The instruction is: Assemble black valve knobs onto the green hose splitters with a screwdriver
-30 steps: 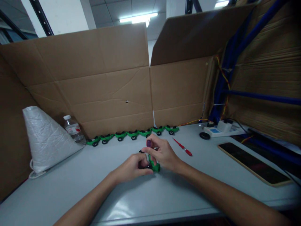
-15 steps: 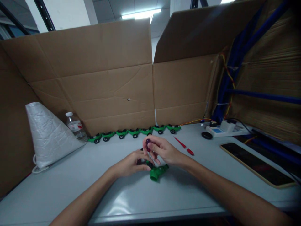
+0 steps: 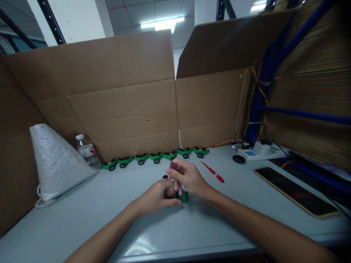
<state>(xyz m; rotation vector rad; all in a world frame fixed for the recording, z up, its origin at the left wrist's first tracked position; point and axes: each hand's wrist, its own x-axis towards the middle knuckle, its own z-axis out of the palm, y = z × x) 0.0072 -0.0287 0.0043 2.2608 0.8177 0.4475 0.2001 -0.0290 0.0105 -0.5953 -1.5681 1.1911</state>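
My left hand [image 3: 156, 195] is closed around a small green and black toy vehicle [image 3: 184, 197], holding it low over the middle of the table. Much of the toy is hidden by the fingers. Pinched in my right hand [image 3: 190, 179] is a screwdriver with a dark purple handle [image 3: 172, 166]. It stands nearly upright, with its shaft pointing down at the toy. Whether its tip sits in a screw is hidden. Behind my hands, several similar green toy vehicles [image 3: 141, 158] with black wheels form a row along the cardboard.
A red screwdriver [image 3: 213, 172] lies right of my hands. Farther right are a phone [image 3: 296, 191], a black round disc [image 3: 238, 159] and a white power strip [image 3: 256, 152]. At left stand a silvery bag [image 3: 59, 164] and a water bottle [image 3: 88, 151]. Cardboard walls [image 3: 123, 109] enclose the table.
The toy has turned in my left hand, so its green part no longer sticks out toward the front right. My right hand still holds the screwdriver over it. The view has tilted slightly.
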